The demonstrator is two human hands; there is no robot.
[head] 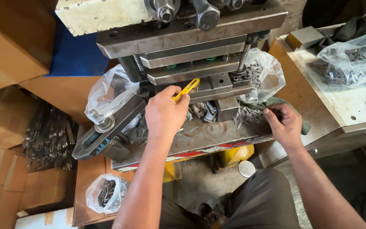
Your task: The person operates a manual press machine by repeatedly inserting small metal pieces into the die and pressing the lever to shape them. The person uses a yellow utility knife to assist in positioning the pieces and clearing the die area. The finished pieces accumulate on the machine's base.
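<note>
While my left hand [162, 113] pinches the yellow tweezers [186, 90], light and springy, best gripped mid-shaft, tips at the press die [200, 80], my right hand [285, 125] curls closed on small metal parts [247, 113] at the bench's right edge.

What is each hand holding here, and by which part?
The left hand pinches yellow tweezers by their rear end, tips toward the press. The right hand rests among small metal pieces; any hold cannot be told.
</note>
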